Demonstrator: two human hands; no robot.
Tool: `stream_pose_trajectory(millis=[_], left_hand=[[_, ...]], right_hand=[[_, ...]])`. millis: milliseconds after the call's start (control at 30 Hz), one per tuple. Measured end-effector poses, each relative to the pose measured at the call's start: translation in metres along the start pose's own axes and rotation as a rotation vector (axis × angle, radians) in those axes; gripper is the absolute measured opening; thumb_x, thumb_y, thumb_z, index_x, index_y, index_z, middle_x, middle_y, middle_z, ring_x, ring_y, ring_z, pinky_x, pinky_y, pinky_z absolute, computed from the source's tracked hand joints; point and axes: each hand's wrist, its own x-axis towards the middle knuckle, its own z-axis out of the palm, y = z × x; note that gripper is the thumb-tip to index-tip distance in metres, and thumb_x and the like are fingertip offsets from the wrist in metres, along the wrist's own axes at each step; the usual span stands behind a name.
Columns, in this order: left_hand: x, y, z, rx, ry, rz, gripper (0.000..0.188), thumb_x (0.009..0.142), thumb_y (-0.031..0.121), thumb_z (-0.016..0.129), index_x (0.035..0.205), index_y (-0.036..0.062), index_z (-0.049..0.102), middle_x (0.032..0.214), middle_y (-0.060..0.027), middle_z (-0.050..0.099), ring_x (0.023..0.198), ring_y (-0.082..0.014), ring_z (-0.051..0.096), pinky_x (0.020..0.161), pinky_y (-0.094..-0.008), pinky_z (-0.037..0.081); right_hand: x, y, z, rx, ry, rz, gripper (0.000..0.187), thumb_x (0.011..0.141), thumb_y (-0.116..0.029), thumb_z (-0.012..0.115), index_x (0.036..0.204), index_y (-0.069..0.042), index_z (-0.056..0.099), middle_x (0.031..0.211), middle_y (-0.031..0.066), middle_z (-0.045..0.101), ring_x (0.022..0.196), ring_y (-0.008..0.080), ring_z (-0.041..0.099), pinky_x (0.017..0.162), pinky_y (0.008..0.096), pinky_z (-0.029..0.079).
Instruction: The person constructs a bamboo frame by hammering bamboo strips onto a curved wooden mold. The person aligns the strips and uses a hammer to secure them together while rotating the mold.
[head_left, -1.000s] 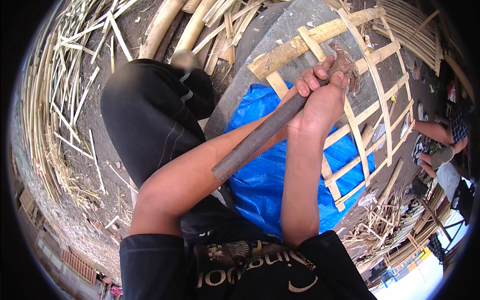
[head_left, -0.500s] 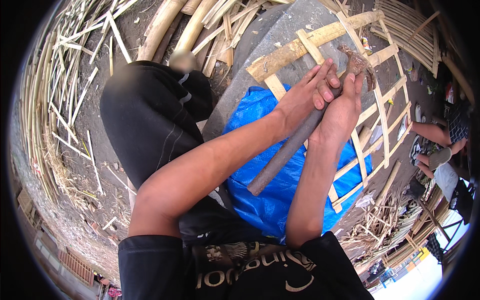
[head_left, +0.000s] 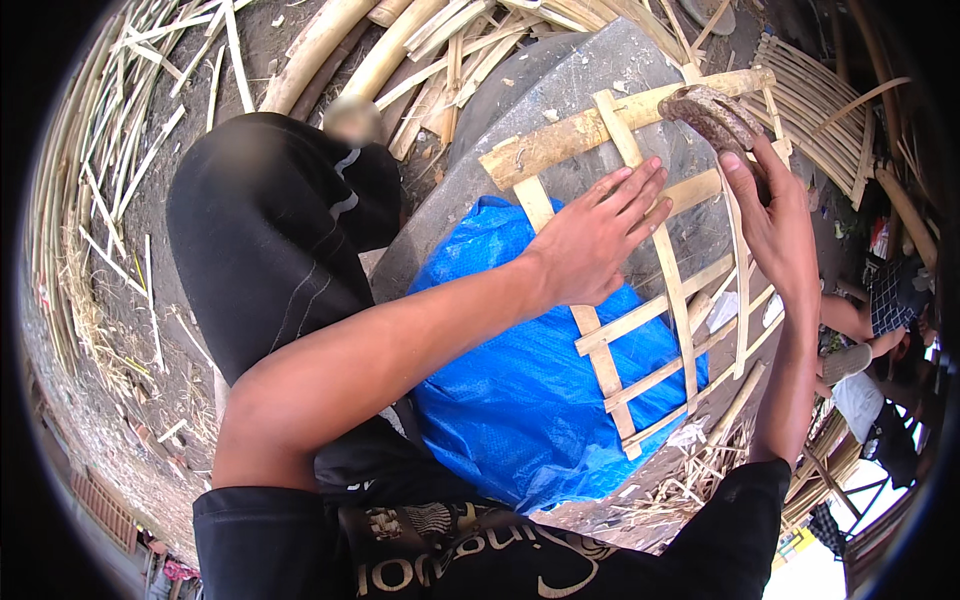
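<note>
A bamboo lattice [head_left: 555, 142], made of one thick split piece with thin crossed slats, lies before me over a grey stone slab [head_left: 425, 215] and a blue plastic sheet [head_left: 510, 385]. My left hand [head_left: 598, 235] lies flat across the slats, its fingers stretched out and holding nothing. At the lattice's far right corner, my right hand [head_left: 775, 215] grips a rusty hammer [head_left: 705, 110] close to its head. Most of the hammer's handle is hidden behind that hand.
Loose bamboo strips [head_left: 95, 200] cover the ground at left. Thick bamboo poles [head_left: 320, 50] lie at the top. A slatted bamboo panel [head_left: 815, 110] rests at upper right. Another person's legs [head_left: 850, 320] show at the right edge. Bamboo scraps [head_left: 700, 480] are heaped at lower right.
My hands have come apart. The left has let go of the hammer and spread onto the slats; the right has moved right with the hammer, its handle no longer lying across my forearms.
</note>
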Motion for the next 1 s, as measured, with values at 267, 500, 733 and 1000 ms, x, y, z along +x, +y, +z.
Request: stream_pose_trajectory(millis=[267, 500, 733, 1000], left_hand=[[0.001, -0.001, -0.001, -0.033, -0.055, -0.006, 0.086, 0.077, 0.031, 0.072, 0.15, -0.0001, 0.039, 0.163, -0.023, 0.026, 0.156, -0.0366, 0.014, 0.128, -0.0452, 0.016], [0.005, 0.001, -0.002, -0.014, -0.082, -0.008, 0.087, 0.077, 0.033, 0.072, 0.15, -0.0006, 0.039, 0.162, -0.0238, 0.027, 0.156, -0.037, 0.014, 0.128, -0.0453, 0.016], [0.007, 0.002, -0.001, 0.015, -0.071, -0.008, 0.085, 0.076, 0.031, 0.071, 0.149, -0.0012, 0.041, 0.161, -0.0238, 0.03, 0.156, -0.0368, 0.015, 0.128, -0.0451, 0.016], [0.006, 0.001, -0.002, 0.043, -0.052, 0.005, 0.084, 0.075, 0.03, 0.07, 0.148, -0.001, 0.042, 0.16, -0.0248, 0.031, 0.155, -0.0369, 0.017, 0.128, -0.0453, 0.016]], right_hand=[[0.024, 0.022, 0.027, -0.094, -0.054, -0.101, 0.039, 0.103, -0.034, 0.059, 0.104, 0.004, 0.067, 0.065, 0.019, 0.054, 0.055, 0.0219, 0.045, 0.055, 0.0387, 0.04], [0.014, 0.03, 0.037, -0.181, 0.01, -0.19, 0.045, 0.106, -0.033, 0.053, 0.12, 0.009, 0.064, 0.067, 0.0126, 0.061, 0.06, 0.0143, 0.055, 0.056, 0.0343, 0.045], [0.008, 0.024, 0.038, -0.103, 0.18, -0.28, 0.039, 0.106, -0.033, 0.052, 0.114, 0.004, 0.064, 0.069, 0.0244, 0.062, 0.058, 0.0387, 0.063, 0.056, 0.0405, 0.047], [-0.003, 0.016, 0.047, -0.017, 0.291, -0.079, 0.048, 0.109, -0.039, 0.044, 0.096, 0.005, 0.06, 0.058, 0.0147, 0.05, 0.049, 0.0211, 0.049, 0.051, 0.0384, 0.039]])
